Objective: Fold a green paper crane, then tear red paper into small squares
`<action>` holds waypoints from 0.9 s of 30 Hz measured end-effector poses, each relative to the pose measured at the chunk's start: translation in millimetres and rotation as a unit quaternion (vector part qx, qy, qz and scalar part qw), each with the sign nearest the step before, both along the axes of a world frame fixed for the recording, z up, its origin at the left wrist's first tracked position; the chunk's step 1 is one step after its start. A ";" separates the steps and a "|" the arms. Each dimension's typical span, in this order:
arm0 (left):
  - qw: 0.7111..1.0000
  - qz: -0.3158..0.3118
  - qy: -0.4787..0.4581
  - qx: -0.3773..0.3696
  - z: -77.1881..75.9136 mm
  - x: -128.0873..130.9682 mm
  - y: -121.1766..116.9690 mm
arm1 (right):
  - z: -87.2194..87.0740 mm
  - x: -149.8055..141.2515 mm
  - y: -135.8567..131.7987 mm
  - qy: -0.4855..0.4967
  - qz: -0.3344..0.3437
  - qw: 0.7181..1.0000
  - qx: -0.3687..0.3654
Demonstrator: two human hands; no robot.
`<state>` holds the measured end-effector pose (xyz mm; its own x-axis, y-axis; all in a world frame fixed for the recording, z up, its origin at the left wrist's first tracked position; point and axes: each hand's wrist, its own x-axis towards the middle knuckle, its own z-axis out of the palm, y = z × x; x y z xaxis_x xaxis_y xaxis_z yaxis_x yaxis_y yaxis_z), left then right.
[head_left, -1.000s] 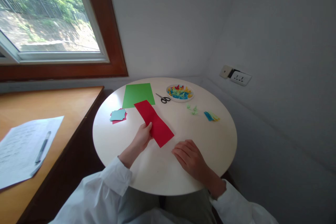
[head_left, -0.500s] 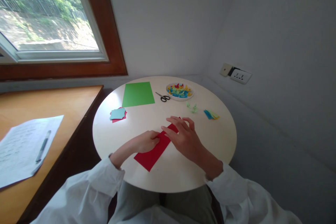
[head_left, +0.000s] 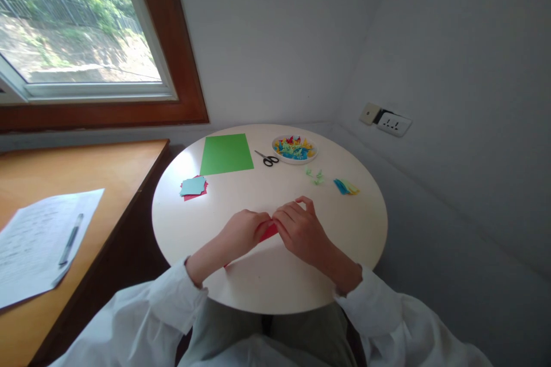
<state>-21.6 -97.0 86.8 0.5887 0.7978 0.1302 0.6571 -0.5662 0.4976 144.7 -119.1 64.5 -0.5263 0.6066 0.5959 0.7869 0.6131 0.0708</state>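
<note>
Between my two hands, above the front half of the round white table, is a piece of red paper. My left hand is closed on its left part, with the fingers curled over it. The fingers of my right hand pinch the paper close to the left fingertips; the index finger stands a little raised. Both hands hide most of the sheet, and only a strip shows between them, plus a small red corner under my left wrist.
Toward the back lie a green sheet, black-handled scissors and a white plate of colourful paper cuttings. Small cards are stacked at left. Pale green cuttings and blue-yellow strips lie right. A wooden desk stands alongside.
The red paper, lying broad and diagonal before, has turned so that only a narrow part shows. My right hand has come down beside my left and closed on the paper.
</note>
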 end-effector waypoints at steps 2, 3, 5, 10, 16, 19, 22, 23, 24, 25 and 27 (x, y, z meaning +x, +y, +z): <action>0.998 -0.008 0.040 0.037 -2.8 -1.4 1.6 | 0.2 -0.6 0.2 0.005 0.004 1.000 -0.007; 0.997 -0.012 0.056 0.051 -4.0 -2.7 2.4 | 0.6 -0.4 0.2 0.008 0.006 1.000 -0.008; 0.995 -0.018 0.075 0.070 -5.3 -6.0 3.6 | 1.9 1.3 -0.1 0.019 0.006 1.000 -0.010; 0.993 -0.013 0.087 0.078 -5.1 -15.7 4.3 | 3.8 14.9 0.6 0.040 -0.012 0.999 -0.009; 0.998 0.011 0.041 0.054 -3.3 -25.9 4.7 | -1.6 48.3 11.0 0.053 -0.065 0.996 -0.004; 0.999 0.022 -0.003 0.031 -1.8 -28.5 5.1 | -1.6 62.3 16.3 0.155 -0.097 0.983 -0.023; 1.000 0.019 -0.022 0.006 0.2 -28.0 5.2 | 1.9 61.8 16.8 0.288 -0.044 0.945 -0.148; 1.000 0.015 -0.025 -0.003 1.0 -27.3 4.9 | 3.1 58.3 16.2 0.312 -0.020 0.930 -0.194; 0.999 0.012 -0.028 -0.013 1.8 -26.4 4.6 | 3.9 53.7 15.5 0.326 -0.004 0.917 -0.231; 0.999 0.011 -0.030 -0.022 2.6 -25.5 4.1 | 4.1 48.6 14.9 0.334 -0.001 0.906 -0.259; 0.999 0.011 -0.031 -0.039 4.0 -23.9 3.0 | 2.8 38.6 14.2 0.341 -0.004 0.894 -0.291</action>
<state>-45.5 -94.1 90.8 0.5636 0.8197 0.1023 0.6356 -0.5094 0.5801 183.3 -104.8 67.3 -0.1544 0.9204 0.3593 0.5304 0.3840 -0.7558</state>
